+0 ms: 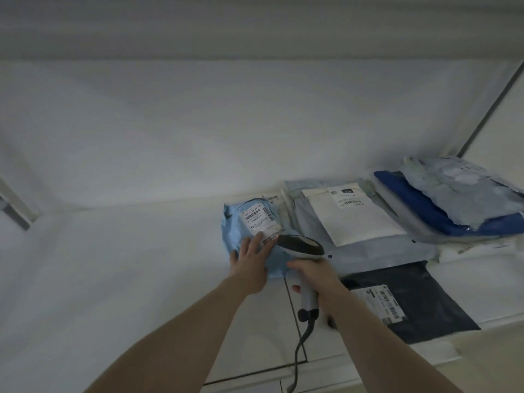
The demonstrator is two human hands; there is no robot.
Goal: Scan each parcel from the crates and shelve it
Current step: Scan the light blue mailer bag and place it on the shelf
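Light-blue parcel (249, 236) lies flat on white shelf (127, 251), label up, at left end of a row of parcels. Left hand (251, 258) rests on its near part, fingers straight and spread, fingertips at the label edge. Right hand (314, 282) grips handle of corded scanner (302, 245); scanner head just right of the label, over the parcel's right edge. White mailer (354, 214) and dark parcel (405, 302) lie to the right.

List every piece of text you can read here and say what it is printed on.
"647 L174 00 019", uncertain: top line of the white label on the light blue parcel.
Rest of that label and its barcodes: too small.
Label on the white envelope: blurred.
Label on the black parcel: blurred.
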